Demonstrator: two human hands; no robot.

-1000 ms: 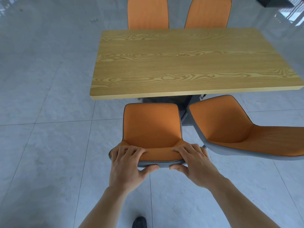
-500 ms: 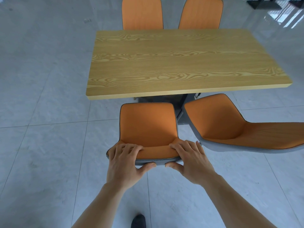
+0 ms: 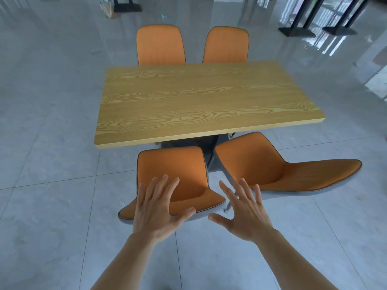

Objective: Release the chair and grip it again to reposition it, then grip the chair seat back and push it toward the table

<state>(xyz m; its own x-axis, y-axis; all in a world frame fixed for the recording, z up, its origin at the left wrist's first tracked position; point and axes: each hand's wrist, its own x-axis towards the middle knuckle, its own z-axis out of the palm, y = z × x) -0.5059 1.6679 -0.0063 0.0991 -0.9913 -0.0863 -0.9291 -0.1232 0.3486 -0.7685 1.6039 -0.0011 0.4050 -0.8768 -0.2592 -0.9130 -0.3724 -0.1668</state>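
We see our left hand (image 3: 158,208) spread flat with its fingers straight and fanned, held over the back edge of the near orange chair (image 3: 173,181); whether the palm actually touches the backrest we cannot tell, though the thumb lies right at the chair's grey rim. Our right hand (image 3: 245,210) is likewise spread wide with straight fingers, holding nothing, and it sits just to the right of that chair, over the gap between it and the second orange chair (image 3: 282,172). The near chair stands on the pale tiled floor (image 3: 52,206) with its seat tucked towards the wooden surface (image 3: 199,101), its front partly under the near edge, and its backrest faces us. The second chair stands just beside it to the right, turned at an angle so that its backrest swings out to the right, away from the surface. On the far side of the surface two more orange chairs, the far left chair (image 3: 160,46) and the far right chair (image 3: 226,46), stand side by side with their backrests upright. Further back, dark table bases (image 3: 297,31) stand on the glossy floor, well apart from us.
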